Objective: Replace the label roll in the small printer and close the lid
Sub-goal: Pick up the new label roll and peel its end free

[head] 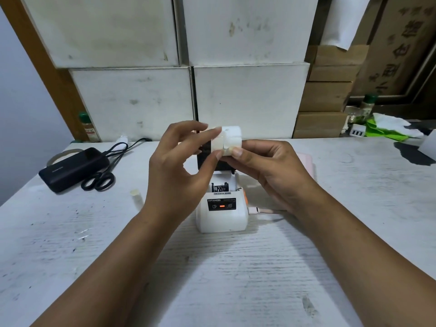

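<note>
A small white printer [223,219] stands on the table in the middle, its lid [204,152] raised upright behind my hands and its roll bay open. An orange light glows on its black front panel. Above the bay I hold a white label roll [232,136] with both hands. My right hand [264,166] grips the roll from the right with the thumb on its front. My left hand [179,168] pinches the roll's loose end at its left side with thumb and forefinger.
A black power bank [73,168] with cable and black scissors [99,181] lie at the left. A small empty core [135,192] lies left of the printer. White boxes [188,90] are stacked behind. A pink item [306,161] sits behind the right hand. A cable plugs into the printer's right side.
</note>
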A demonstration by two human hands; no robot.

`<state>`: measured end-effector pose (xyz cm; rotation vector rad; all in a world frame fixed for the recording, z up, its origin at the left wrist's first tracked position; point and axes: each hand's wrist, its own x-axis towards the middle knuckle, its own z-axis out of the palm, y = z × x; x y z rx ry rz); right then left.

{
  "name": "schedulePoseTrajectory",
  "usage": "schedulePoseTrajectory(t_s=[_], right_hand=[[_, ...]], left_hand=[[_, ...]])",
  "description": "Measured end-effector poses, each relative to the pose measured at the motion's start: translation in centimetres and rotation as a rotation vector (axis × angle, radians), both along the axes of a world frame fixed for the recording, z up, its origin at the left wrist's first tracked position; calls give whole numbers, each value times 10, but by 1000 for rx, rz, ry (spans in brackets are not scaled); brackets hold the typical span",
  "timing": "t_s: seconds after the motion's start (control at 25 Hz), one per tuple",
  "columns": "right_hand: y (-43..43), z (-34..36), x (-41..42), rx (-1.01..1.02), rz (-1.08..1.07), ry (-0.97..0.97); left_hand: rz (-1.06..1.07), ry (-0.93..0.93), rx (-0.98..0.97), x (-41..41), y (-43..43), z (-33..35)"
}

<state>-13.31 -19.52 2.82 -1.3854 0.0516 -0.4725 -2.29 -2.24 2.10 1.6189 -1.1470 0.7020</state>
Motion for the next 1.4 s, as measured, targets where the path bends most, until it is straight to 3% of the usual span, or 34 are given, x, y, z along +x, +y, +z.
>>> schedulePoseTrajectory(t_s=[0.12, 0.4, 0.6, 0.68, 0.8, 1.2, 1.4], right_hand=[[1, 1, -1, -43, -7, 3], [4, 2, -1, -169, -67, 29], [5, 7, -4, -205, -71, 40], [6, 9, -6, -203, -65, 42], [7, 9, -6, -195, -65, 60], [10, 5, -4, -173, -44, 111], [11, 3, -3, -132, -29, 109]], left_hand=[[68, -115, 6, 0, 2, 3], [100, -192, 36, 9, 7, 1], [160, -489, 47, 11, 10, 6], [156, -529, 33, 9, 9, 8], [150, -457, 18, 7, 5, 7], [75, 57, -62, -2, 1, 7], [-4, 175, -81, -6, 1, 9]])
